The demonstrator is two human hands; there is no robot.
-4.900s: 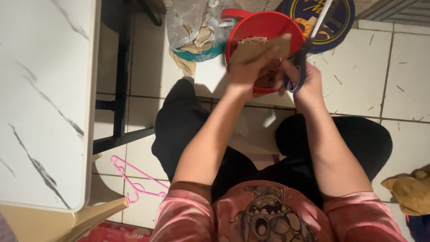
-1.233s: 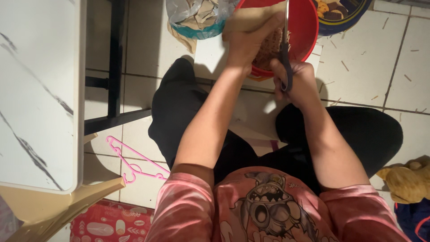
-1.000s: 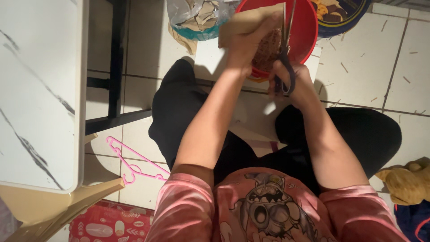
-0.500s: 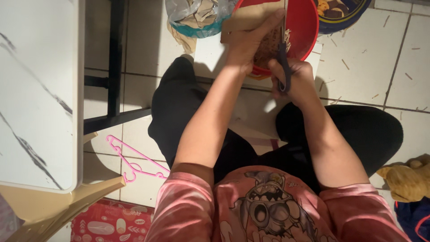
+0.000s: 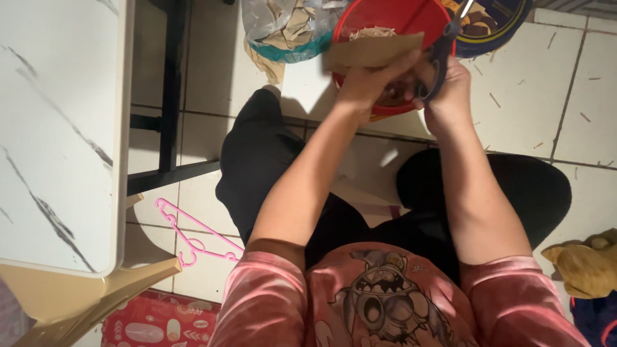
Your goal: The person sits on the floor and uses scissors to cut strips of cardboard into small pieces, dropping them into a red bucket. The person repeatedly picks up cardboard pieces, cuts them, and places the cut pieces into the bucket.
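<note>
Above the red bowl (image 5: 411, 26), a brown sheet of card (image 5: 373, 51) is clamped in the fingers of the left hand (image 5: 373, 83), while dark-handled scissors (image 5: 443, 45) are gripped by the right hand (image 5: 450, 90), fingers closed through the loops, blades angled away from the sheet. A cutting pass appears to be between strokes; the blades would need to be lined up on the card's edge again. Thin strips are gathered in the bowl and scattered over the white tiled floor (image 5: 533, 96). A marbled table (image 5: 58, 128) and a pink hanger (image 5: 193, 238) are seen at the left.

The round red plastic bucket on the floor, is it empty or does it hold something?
Not empty. The round red plastic bucket holds thin pale brown strips, visible above the brown cardboard sheet.
</note>
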